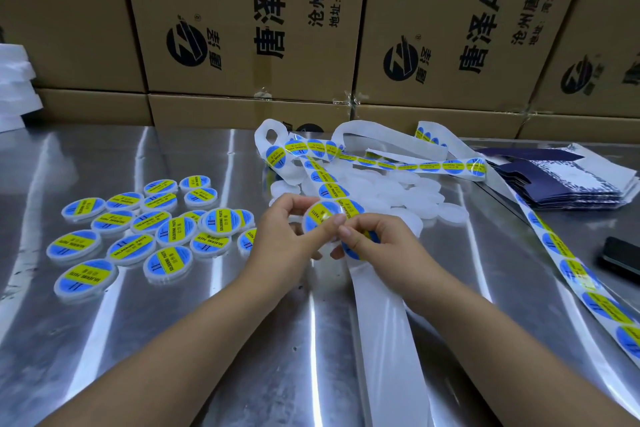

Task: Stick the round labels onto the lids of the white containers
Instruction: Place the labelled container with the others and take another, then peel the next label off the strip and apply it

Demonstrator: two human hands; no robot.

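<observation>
We find open steel table (86,340) at near left and in a lane between the labelled containers (149,229) and the white pile (398,191). Label strips (571,270) cross the right side and the pile, a backing strip (381,340) runs down the middle, and cartons (242,28) wall the whole back edge, with a phone (620,256) and flat boxes (561,180) at right.

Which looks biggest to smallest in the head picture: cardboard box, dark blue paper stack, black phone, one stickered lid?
1. cardboard box
2. dark blue paper stack
3. stickered lid and black phone: alike; phone is cut off.
</observation>
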